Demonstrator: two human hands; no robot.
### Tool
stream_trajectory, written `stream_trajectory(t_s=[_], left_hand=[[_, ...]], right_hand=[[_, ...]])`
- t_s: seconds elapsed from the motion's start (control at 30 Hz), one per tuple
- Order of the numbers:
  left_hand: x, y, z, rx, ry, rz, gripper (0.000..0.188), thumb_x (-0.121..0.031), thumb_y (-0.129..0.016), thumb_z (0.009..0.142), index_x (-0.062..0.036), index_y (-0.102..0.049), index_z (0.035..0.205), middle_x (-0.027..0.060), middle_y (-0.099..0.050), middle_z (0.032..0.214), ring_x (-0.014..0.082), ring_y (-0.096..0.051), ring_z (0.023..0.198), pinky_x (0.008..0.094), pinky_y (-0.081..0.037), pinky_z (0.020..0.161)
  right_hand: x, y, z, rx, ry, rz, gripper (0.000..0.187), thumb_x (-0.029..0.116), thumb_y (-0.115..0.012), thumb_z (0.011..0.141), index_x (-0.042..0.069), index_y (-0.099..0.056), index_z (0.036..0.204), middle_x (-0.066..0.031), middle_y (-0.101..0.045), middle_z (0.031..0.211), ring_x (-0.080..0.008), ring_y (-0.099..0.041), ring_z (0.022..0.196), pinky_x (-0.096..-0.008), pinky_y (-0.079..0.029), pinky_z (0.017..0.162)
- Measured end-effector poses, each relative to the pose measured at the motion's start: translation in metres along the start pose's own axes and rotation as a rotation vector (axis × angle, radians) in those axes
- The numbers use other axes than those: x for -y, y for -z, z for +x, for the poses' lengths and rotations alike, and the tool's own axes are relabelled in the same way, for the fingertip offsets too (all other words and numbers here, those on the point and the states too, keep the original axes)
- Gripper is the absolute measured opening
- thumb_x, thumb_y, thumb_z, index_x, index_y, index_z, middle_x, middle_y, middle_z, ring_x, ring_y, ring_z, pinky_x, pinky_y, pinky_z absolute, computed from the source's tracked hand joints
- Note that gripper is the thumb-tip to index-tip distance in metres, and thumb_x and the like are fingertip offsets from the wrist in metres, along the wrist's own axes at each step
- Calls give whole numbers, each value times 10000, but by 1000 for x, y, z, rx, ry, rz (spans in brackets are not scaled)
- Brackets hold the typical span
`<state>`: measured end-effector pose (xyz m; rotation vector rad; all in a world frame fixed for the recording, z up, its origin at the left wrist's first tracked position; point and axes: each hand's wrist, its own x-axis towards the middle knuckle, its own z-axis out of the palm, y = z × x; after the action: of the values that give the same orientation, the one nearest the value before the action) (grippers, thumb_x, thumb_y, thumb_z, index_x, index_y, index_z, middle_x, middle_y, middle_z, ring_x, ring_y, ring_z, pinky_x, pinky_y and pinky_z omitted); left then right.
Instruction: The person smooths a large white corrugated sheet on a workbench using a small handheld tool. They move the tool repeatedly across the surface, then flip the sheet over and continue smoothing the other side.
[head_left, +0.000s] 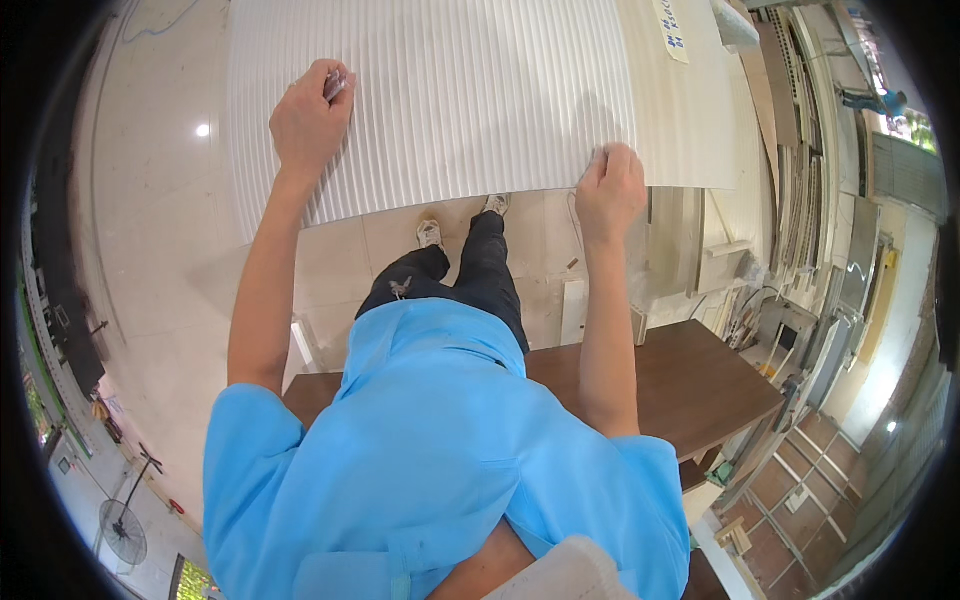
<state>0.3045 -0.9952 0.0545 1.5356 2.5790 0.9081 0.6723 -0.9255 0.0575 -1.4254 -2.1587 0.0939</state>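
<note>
A whitish ribbed panel [450,100] lies in front of me, its grooves running away from me. My left hand [308,125] is closed above the panel's left part, with a small bit of crumpled clear plastic film [337,84] showing between thumb and fingers. At the panel's near edge, toward the right, my right hand [613,195] is closed in a pinch. Whatever sits between its fingertips is too small to tell. Beside the ribbed area is a smooth cream surface [675,110] bearing a strip of pale tape [672,30] with handwriting.
Behind me stands a dark brown tabletop [690,370]. Long boards [790,150] lean in a stack on the right, with cables and tools below them. A standing fan [123,530] is at the lower left. Pale tiled floor [160,250] extends to the left. Another person [888,102] is far off at the upper right.
</note>
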Motion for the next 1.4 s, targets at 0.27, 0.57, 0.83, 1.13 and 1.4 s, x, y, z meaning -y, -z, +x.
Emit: stream_trajectory(t_s=[0.27,0.57,0.83,1.13,1.4], left_hand=[[2,-1,0,-25,-27,-6,125,-283,-723,941,-175,-711,1005,25,-738,806,220,-706,739,365,-547,646],[3,-3,-1,-31,-35,-13,141,-295,-719,947,-168,-709,1009,20,-735,796,223,-700,730,367,-541,634],[3,-2,-1,24,33,-19,195,-349,-695,977,-173,-711,1061,50,-715,815,233,-687,756,373,-528,687],[4,-5,-3,-49,-43,-11,160,-308,-728,939,-173,-708,1022,19,-734,822,231,-703,788,393,-553,691],[-1,2,-2,-31,-40,-54,162,-303,-718,945,-168,-704,1032,36,-726,826,239,-694,783,392,-544,695]], right_hand=[[-6,-4,-2,-13,-14,-38,51,37,-626,913,49,-576,909,-132,-620,873,-361,-603,848,-475,-486,726],[-15,31,-59,54,-171,86,44,51,-651,940,33,-612,935,-136,-632,871,-337,-625,831,-436,-496,726],[3,7,-23,-12,-131,145,34,32,-640,941,32,-616,918,-132,-637,868,-328,-625,809,-424,-498,724],[6,7,-10,102,-170,-12,80,91,-629,956,31,-603,911,-122,-644,862,-329,-633,822,-443,-493,715],[16,5,0,93,-123,-125,77,60,-621,901,48,-548,878,-144,-618,875,-363,-624,835,-486,-498,705]])
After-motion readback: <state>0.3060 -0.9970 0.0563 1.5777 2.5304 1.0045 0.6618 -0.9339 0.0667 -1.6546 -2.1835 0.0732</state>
